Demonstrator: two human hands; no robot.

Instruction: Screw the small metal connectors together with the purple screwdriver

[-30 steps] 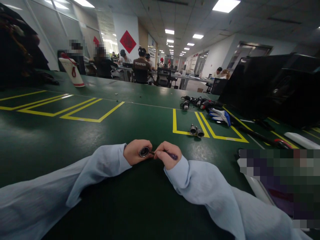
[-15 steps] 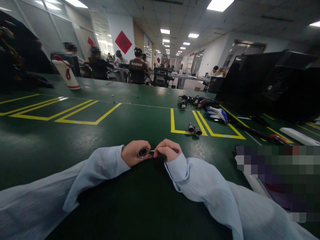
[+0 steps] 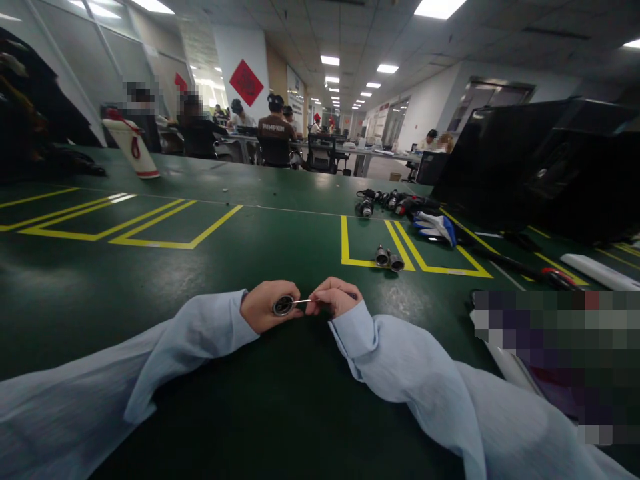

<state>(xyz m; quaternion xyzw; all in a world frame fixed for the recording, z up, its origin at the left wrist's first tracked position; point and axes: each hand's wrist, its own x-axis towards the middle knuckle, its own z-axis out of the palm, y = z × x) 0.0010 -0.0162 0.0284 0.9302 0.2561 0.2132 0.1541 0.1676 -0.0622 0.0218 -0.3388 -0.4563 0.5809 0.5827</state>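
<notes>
My left hand [image 3: 261,308] is closed around a round metal connector [image 3: 283,307], its dark open face turned towards me. In my right hand [image 3: 337,299] is a thin screwdriver [image 3: 304,301], pinched between the fingers, with its dark handle mostly hidden in the palm. The bright shaft points left, and its tip lies at the connector's opening; how deep it reaches I cannot tell. Both hands are close together, low over the green table [image 3: 240,393]. Ahead and to the right, two similar metal connectors [image 3: 389,259] stand side by side on the yellow tape.
Further back lie several cabled connectors [image 3: 367,208] and a blue-and-white glove [image 3: 435,229]. A dark bulky case [image 3: 520,167] stands at the right. A white cup [image 3: 131,147] with a red cord is at the far left. People sit at desks beyond.
The screwdriver's tip has shifted to the connector's opening, and more of the shaft shows. My right hand has moved slightly up; my left hand holds the connector almost still.
</notes>
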